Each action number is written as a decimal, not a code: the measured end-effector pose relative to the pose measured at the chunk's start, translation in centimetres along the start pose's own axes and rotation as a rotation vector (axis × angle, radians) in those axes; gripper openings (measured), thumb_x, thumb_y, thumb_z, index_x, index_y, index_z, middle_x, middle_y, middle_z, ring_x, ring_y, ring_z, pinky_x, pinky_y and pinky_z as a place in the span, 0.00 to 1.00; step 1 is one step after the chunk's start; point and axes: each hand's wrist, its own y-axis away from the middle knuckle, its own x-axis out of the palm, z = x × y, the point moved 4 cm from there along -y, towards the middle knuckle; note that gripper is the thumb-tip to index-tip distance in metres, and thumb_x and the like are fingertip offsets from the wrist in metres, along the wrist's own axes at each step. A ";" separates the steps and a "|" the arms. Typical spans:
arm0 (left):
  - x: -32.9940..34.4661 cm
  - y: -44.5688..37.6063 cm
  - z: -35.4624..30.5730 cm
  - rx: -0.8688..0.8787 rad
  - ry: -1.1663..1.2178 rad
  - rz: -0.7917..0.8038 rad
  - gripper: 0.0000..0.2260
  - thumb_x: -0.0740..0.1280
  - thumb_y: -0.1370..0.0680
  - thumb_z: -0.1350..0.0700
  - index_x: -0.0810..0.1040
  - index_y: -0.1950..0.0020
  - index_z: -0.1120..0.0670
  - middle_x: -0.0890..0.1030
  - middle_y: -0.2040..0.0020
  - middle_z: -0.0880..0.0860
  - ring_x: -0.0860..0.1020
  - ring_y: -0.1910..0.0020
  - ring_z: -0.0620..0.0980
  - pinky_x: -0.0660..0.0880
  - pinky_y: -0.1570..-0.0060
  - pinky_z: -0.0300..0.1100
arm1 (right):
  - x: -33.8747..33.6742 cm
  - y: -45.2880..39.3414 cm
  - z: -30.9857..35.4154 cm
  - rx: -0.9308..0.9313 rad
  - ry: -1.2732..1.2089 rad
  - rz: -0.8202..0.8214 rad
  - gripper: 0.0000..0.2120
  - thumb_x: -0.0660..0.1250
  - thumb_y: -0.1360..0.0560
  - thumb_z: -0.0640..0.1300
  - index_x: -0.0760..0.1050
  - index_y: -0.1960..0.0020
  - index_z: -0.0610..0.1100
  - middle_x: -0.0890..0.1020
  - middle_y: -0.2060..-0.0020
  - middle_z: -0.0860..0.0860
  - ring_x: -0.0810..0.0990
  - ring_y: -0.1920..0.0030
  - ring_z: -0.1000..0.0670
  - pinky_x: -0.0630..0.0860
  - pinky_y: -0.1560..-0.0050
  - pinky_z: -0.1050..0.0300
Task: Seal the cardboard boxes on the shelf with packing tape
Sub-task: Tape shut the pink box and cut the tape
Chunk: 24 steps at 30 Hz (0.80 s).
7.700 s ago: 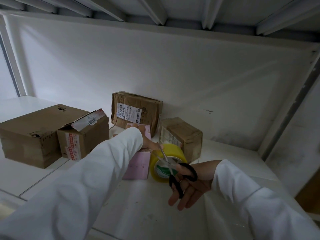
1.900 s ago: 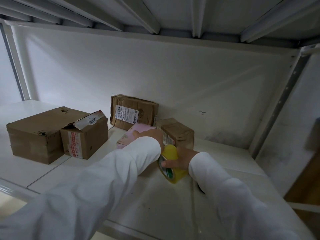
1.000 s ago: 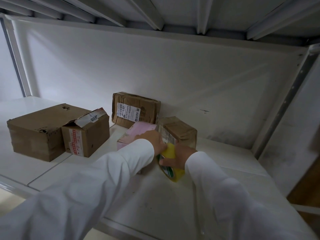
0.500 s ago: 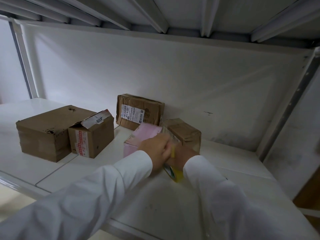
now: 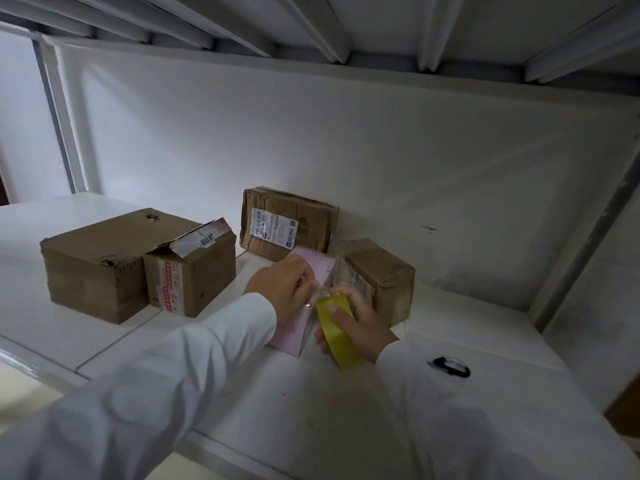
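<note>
A white shelf (image 5: 346,410) carries four brown cardboard boxes (image 5: 93,265), two side by side at left, two near the back wall; a pink box (image 5: 294,334) stands mid-shelf; black-handled scissors (image 5: 450,366) lie at right.

This looks like a storeroom or parcel-handling area: a white metal shelf (image 5: 346,410) with ribbed steel decking overhead and a slotted upright post (image 5: 588,251) at the right. On it stand several worn cardboard boxes (image 5: 93,268), some bearing barcoded shipping labels (image 5: 273,228), against a plain white back panel (image 5: 346,150). A roll of yellow packing tape (image 5: 337,336) and black-handled scissors (image 5: 450,366) suit packing work.
</note>
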 end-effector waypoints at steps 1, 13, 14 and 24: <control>0.0 -0.1 0.1 -0.002 0.007 -0.004 0.03 0.62 0.21 0.53 0.73 0.51 0.52 0.74 0.48 0.49 0.76 0.53 0.53 0.67 0.55 0.42 | 0.1 -0.1 0.0 0.001 0.003 0.000 0.07 0.61 0.20 0.45 0.69 0.48 0.58 0.78 0.48 0.34 0.81 0.63 0.40 0.78 0.56 0.44; 1.7 -0.5 2.6 -0.271 -0.199 0.271 0.36 0.65 0.27 0.38 0.55 0.25 0.48 0.56 0.25 0.50 0.54 0.26 0.52 0.53 0.29 0.62 | -2.1 -2.2 -1.5 0.068 -0.215 -0.135 0.06 0.58 0.20 0.45 0.67 0.46 0.56 0.80 0.72 0.40 0.78 0.71 0.43 0.75 0.62 0.50; 1.6 -0.5 2.6 -0.268 -0.232 0.279 0.35 0.64 0.27 0.38 0.56 0.25 0.48 0.57 0.25 0.49 0.54 0.26 0.52 0.50 0.30 0.63 | -2.4 -2.1 -1.6 0.074 -0.210 -0.138 0.06 0.58 0.20 0.45 0.67 0.46 0.56 0.80 0.73 0.41 0.78 0.72 0.43 0.75 0.64 0.52; 1.3 -2.5 -3.1 0.069 -0.291 0.059 0.24 0.60 0.23 0.39 0.64 0.29 0.44 0.67 0.30 0.47 0.61 0.29 0.51 0.53 0.30 0.50 | -1.8 -1.6 -1.1 0.059 -0.056 -0.088 0.07 0.59 0.20 0.47 0.65 0.43 0.55 0.79 0.69 0.40 0.79 0.73 0.46 0.77 0.70 0.58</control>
